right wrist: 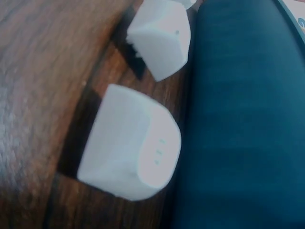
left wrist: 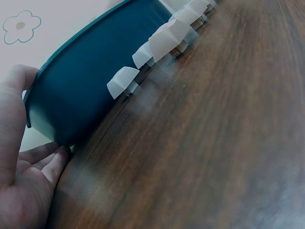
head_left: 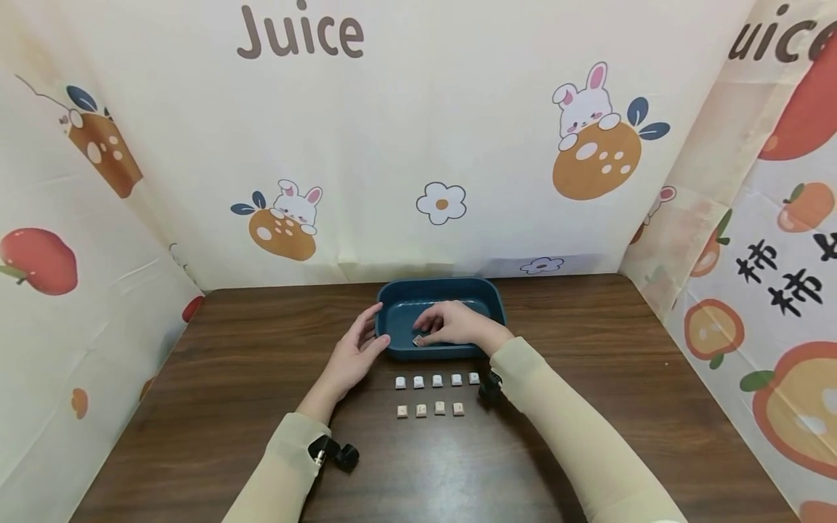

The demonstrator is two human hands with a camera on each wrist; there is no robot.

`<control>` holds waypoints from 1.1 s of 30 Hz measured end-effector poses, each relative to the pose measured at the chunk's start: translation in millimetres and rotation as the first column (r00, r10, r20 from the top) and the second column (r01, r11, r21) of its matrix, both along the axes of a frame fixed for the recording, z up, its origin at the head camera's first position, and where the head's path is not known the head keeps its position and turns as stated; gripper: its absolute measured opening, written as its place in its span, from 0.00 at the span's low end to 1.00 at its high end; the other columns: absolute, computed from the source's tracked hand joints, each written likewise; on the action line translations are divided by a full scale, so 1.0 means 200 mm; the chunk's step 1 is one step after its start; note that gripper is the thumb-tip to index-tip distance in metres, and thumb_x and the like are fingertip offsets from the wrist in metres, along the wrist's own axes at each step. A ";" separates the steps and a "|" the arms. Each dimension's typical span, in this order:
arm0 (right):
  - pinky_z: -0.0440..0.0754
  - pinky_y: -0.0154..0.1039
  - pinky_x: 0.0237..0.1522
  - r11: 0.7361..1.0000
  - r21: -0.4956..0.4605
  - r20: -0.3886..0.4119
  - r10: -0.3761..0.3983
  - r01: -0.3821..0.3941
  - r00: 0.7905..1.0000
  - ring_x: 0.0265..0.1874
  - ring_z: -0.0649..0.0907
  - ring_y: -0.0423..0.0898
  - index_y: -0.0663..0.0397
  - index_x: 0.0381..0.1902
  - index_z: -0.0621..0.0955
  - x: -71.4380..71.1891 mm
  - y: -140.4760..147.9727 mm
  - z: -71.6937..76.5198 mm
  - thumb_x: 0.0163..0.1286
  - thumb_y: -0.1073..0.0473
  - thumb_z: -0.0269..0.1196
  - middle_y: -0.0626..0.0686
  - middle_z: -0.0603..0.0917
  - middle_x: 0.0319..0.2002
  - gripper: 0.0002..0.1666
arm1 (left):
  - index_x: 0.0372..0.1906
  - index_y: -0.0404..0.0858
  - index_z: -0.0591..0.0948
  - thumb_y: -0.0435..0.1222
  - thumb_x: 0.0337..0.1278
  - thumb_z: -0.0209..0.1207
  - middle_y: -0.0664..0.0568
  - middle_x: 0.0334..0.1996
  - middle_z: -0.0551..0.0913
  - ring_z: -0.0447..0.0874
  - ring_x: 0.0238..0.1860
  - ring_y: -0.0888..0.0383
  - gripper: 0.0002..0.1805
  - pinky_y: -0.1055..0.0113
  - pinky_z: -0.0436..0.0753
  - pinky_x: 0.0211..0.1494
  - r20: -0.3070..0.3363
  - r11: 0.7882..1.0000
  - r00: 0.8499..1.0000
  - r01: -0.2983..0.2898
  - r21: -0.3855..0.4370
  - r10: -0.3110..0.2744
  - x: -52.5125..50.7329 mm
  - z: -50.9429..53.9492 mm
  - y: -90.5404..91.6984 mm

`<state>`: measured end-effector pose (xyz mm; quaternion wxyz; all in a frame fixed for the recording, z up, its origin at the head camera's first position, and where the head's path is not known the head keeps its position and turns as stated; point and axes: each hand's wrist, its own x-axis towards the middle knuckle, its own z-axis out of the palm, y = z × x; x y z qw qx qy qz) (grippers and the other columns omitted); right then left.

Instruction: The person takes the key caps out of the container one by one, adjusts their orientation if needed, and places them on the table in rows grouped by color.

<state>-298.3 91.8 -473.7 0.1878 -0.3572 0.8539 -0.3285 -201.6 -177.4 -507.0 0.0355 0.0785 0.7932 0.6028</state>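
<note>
My left hand holds the left end of a dark blue tray, its thumb at the front corner and its fingers along the side. In the left wrist view, the thumb meets the tray's rim while other fingers touch low by its base. Inside the tray, my right hand pinches a small keycap between thumb and fingertips; the hand partly covers it. Two rows of pale keycaps stand on the table in front of the tray. The right wrist view shows one keycap close up, without the hand.
The brown wooden table is bounded at the back and sides by printed cloth. The tray stands near the back cloth. A black wrist device on the right sleeve hangs close to the right end of the keycap rows.
</note>
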 end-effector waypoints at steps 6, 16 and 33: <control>0.87 0.37 0.50 0.999 0.015 -0.018 0.042 -0.042 0.999 0.43 0.85 0.38 0.49 0.58 0.91 0.00 0.00 -0.01 0.75 0.56 0.75 0.46 0.89 0.49 0.16 | 0.86 0.60 0.65 0.43 0.82 0.63 0.39 0.80 0.69 0.71 0.80 0.40 0.35 0.46 0.71 0.81 0.002 1.000 1.000 -0.001 -0.004 0.001 0.00 -0.01 -0.01; 0.88 0.36 0.49 0.998 0.031 -0.037 0.061 -0.060 0.997 0.41 0.86 0.38 0.50 0.52 0.93 0.00 0.00 0.00 0.76 0.60 0.74 0.49 0.88 0.50 0.10 | 0.86 0.59 0.64 0.44 0.83 0.62 0.39 0.80 0.69 0.70 0.80 0.40 0.35 0.46 0.71 0.80 0.018 1.000 1.000 -0.001 -0.008 0.001 0.00 -0.01 -0.01; 0.88 0.39 0.49 0.999 0.041 -0.033 0.033 -0.031 0.999 0.41 0.85 0.39 0.49 0.54 0.92 0.00 0.00 0.01 0.76 0.58 0.74 0.45 0.90 0.46 0.12 | 0.86 0.59 0.64 0.44 0.83 0.62 0.39 0.80 0.69 0.71 0.80 0.40 0.35 0.47 0.71 0.81 0.013 1.000 1.000 0.000 -0.008 0.000 0.00 -0.01 0.00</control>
